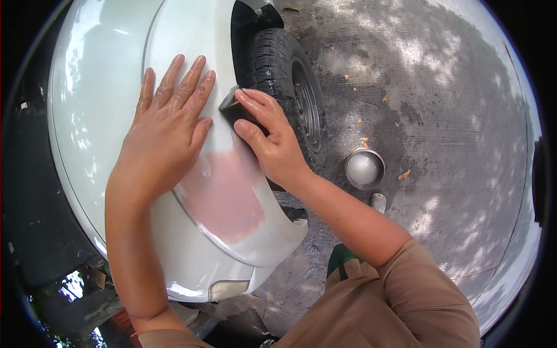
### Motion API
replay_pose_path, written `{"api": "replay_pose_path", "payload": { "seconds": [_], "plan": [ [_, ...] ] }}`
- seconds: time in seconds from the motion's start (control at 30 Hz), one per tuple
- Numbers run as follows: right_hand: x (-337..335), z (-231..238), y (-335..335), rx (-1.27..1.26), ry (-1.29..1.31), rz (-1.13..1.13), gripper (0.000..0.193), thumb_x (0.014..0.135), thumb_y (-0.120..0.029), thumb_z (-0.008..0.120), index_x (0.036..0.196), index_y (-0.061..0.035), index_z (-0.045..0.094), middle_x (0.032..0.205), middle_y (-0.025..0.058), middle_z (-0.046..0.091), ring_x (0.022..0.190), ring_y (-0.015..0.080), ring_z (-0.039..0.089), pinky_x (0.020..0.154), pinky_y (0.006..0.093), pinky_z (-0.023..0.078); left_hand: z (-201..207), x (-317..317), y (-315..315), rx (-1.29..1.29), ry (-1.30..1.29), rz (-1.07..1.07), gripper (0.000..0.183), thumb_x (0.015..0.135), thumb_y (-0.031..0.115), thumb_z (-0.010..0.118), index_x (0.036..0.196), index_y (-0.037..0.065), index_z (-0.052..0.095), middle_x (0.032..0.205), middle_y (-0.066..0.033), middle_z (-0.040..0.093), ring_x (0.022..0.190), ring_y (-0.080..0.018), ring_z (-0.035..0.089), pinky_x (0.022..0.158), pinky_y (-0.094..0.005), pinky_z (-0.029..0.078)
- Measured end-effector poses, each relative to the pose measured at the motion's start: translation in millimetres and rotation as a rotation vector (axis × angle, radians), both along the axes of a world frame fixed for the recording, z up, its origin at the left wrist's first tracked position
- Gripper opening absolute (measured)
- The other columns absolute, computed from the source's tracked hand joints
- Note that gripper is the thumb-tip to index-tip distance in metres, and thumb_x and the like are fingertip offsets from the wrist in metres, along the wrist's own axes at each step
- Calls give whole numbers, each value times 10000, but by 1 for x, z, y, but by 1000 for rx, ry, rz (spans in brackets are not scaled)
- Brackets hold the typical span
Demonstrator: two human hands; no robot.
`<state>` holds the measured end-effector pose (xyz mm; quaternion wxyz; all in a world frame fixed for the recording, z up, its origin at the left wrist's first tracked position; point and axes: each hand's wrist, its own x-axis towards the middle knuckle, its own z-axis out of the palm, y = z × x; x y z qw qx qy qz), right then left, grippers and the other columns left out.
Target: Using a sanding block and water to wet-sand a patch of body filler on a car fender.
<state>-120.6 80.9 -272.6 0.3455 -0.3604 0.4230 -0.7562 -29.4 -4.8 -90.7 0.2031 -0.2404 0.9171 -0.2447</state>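
My left hand (168, 127) lies flat with fingers spread on the white car body, beside the seam between hood and fender (191, 35). Its fingers look wet. In my right hand (270, 136) is a dark piece of sandpaper (229, 104), pressed against the fender's edge above the wheel; whether a block sits inside it I cannot tell. Just below both hands, a dull pink patch (226, 203) covers part of the fender, with whitish, blended edges.
A black tire (272, 64) stands under the fender. On the concrete floor (441, 145) are a round metal bowl (364, 168) of cloudy liquid and several dry leaves. A small pale object (378, 202) lies near the bowl. A headlight (228, 290) sits at the car's near end.
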Motion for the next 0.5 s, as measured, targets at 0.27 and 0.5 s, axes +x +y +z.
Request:
{"api": "replay_pose_path", "payload": {
  "seconds": [0.27, 0.5],
  "plan": [
    [26, -35, 54, -93, 229, 25, 502, 977, -180, 666, 1462, -84, 578, 1500, 168, 498, 1380, 346, 458, 1154, 457, 340, 1, 2, 0, -14, -24, 25, 617, 1040, 280, 495, 1628, 209, 321, 1705, 18, 253, 1592, -208, 134, 1315, -452, 28],
    [16, -37, 22, -82, 235, -38, 506, 959, -154, 674, 1453, -94, 583, 1499, 185, 485, 1327, 392, 469, 1124, 482, 362, -2, -2, 0, 14, -61, 50, 621, 1028, 268, 504, 1623, 218, 335, 1704, 9, 261, 1595, -217, 129, 1311, -470, 9]
  ]
}}
